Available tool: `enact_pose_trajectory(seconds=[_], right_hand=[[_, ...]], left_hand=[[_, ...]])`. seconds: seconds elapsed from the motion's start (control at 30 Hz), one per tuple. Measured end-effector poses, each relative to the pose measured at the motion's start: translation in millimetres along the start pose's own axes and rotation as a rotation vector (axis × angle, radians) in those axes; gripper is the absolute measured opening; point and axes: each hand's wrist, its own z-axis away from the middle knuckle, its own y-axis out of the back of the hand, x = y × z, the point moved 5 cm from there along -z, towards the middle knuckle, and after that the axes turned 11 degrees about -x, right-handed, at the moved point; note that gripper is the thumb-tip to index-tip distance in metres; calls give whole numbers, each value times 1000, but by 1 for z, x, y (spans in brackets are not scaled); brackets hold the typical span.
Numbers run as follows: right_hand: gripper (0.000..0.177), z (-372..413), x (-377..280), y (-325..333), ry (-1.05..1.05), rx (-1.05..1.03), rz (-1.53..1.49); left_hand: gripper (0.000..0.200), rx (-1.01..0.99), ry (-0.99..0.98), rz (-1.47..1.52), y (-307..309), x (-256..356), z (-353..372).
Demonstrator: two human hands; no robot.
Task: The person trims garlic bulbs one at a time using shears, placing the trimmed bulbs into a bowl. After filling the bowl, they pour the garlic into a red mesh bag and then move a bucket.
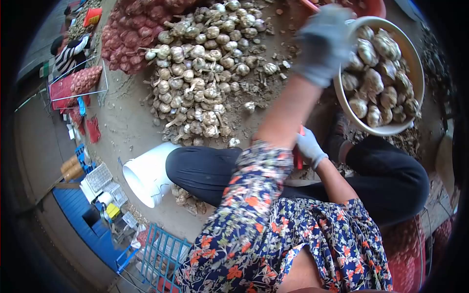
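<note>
My left hand (323, 45), in a grey-white glove, is smeared by motion beside the rim of a cream bucket (342, 100). Its fingers do not show clearly. Garlic bulbs (373, 80) with trimmed stems fill much of that bucket. Lower down, between my knees, my gloved right hand (310, 146) is closed around red-handled shears (297, 155); the blades are hidden behind my left forearm. A large heap of garlic (195, 78) lies on the ground in front of me, with a few loose bulbs at its near right side.
A white bucket (146, 173) lies tipped by my left knee. Red mesh sacks of garlic (134, 36) stand behind the heap. A red basin (373, 9) is at the top right. Far left, a person in stripes (71, 56) is near another sack. A green metal rack (163, 254) stands lower left.
</note>
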Motion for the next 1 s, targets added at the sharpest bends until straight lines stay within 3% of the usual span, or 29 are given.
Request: enact_pose_trajectory(seconds=[0.03, 0.07, 0.1, 0.13, 0.17, 0.2, 0.27, 0.3, 0.37, 0.43, 0.5, 0.67, 0.73, 0.77, 0.83, 0.87, 0.9, 0.97, 1.0], right_hand=[[14, 15, -21, -4, -65, 112, 153], [16, 13, -20, -1, -80, 105, 146], [17, 14, -17, 5, -84, 104, 149], [17, 17, -15, 7, -91, 99, 153], [17, 17, -15, 8, -94, 95, 170], [18, 14, -16, 6, -96, 96, 187], [17, 12, -13, 2, -140, 94, 131], [17, 10, -10, 2, -171, 95, 74], [19, 7, -11, 3, -190, 121, 135], [21, 4, -6, 8, -219, 150, 195], [32, -5, -5, 16, -184, 147, 539], [44, -1, -26, 6, -174, 171, 745], [46, 4, -36, -2, -160, 151, 803], [46, 4, -36, -2, -161, 150, 805], [45, 5, -35, -4, -118, 140, 813], [44, 5, -36, -6, -117, 135, 806], [44, 8, -38, -8, -121, 140, 802], [43, 13, -48, -14, -14, 135, 920], [41, 17, -52, -15, 8, 130, 944]], left_hand=[[13, 92, 20, -140, 27, -32, 17], [6, -18, 160, -409, 51, -89, 45], [14, -210, 648, -274, 90, -154, 75], [17, 36, 968, -162, 146, -164, 87], [20, 126, 799, -501, 197, -221, 109], [28, 325, 1010, -467, 240, -217, 101], [57, 488, 1245, -898, 301, -282, 132], [72, 346, 1439, -708, 305, -293, 129], [74, -10, 1457, -634, 302, -369, 148], [75, -94, 1379, -477, 276, -346, 140], [74, -341, 1277, -772, 265, -343, 145], [62, -257, 1152, -779, 256, -301, 169], [35, 39, 973, 275, 247, -309, 197], [16, 233, 1108, 514, 240, -305, 212], [21, 397, 1162, 980, 224, -271, 225], [26, 662, 1087, 1138, 206, -251, 230], [39, 587, 904, 1420, 186, -239, 235], [50, 691, 795, 1640, 148, -207, 237], [52, 630, 712, 1734, 135, -193, 234]])
